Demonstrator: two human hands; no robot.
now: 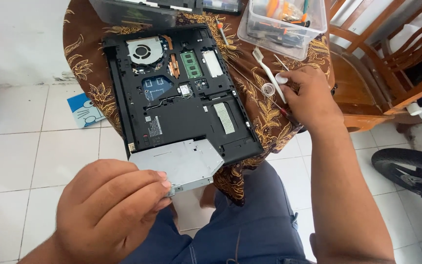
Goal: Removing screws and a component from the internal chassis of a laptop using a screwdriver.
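A black laptop (181, 105) lies upside down with its bottom cover off, showing a fan, memory and circuit boards. It rests on a round table with a brown patterned cloth (264, 115). My left hand (111, 205) grips the near edge of a silver optical drive (184, 161) that sticks partly out of the laptop's near side. My right hand (311, 95) rests on the cloth to the right of the laptop, fingers closed around a small white round object (282, 78), with a red-handled tool partly hidden beneath the hand.
A clear plastic box (289, 22) of tools stands at the table's far right. A white toothbrush (265, 68) and a small white ring (268, 89) lie on the cloth. A wooden chair (382, 73) stands right, a tyre (411, 171) lower right, a blue paper (85, 108) on the tiled floor.
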